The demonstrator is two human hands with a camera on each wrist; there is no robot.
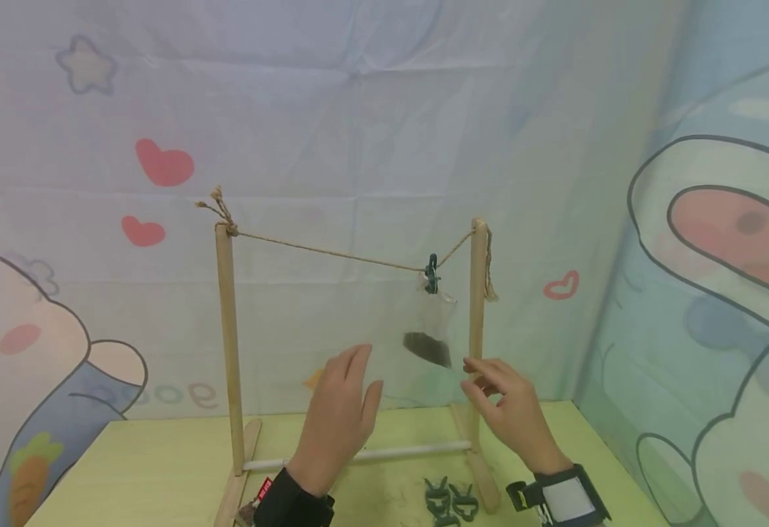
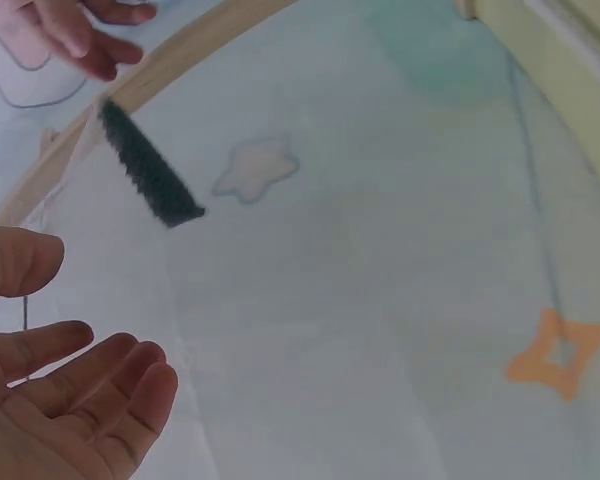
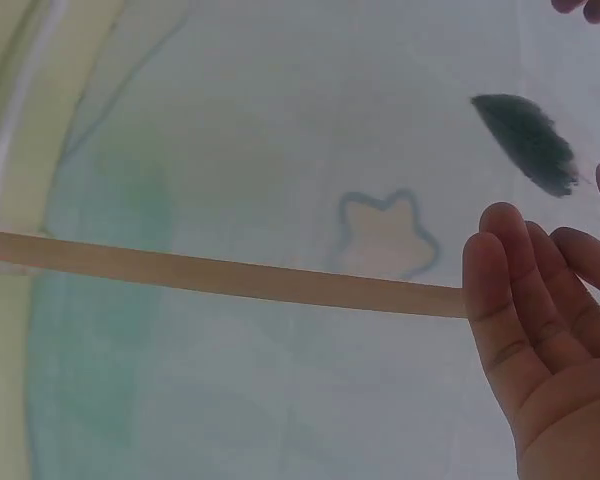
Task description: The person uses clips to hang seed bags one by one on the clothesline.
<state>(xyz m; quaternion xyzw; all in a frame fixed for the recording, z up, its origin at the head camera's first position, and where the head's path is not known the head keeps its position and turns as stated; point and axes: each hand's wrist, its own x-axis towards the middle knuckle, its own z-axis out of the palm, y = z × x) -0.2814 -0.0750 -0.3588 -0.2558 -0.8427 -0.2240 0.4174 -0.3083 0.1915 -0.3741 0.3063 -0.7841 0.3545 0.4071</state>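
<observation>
From a twine line (image 1: 331,253) hangs a clear plastic bag (image 1: 433,315) with dark contents (image 1: 427,348) gathered at its bottom. A dark green clip (image 1: 432,274) grips the top of the bag on the line, near the right post. To the left of the bag and lower, my left hand (image 1: 338,410) is raised with fingers extended and nothing in it. My right hand (image 1: 512,406) is at the right of the bag, in front of the right post (image 1: 478,293), its fingers loosely bent and holding nothing. Both wrist views show the dark contents apart from the fingers.
Several dark clips (image 1: 450,501) lie on the yellow table (image 1: 154,461) at the front, between the stand's feet. The left post (image 1: 227,344) and a white crossbar (image 1: 410,451) belong to the stand. Partly behind the left wrist lies a brown item with a red label (image 1: 265,489).
</observation>
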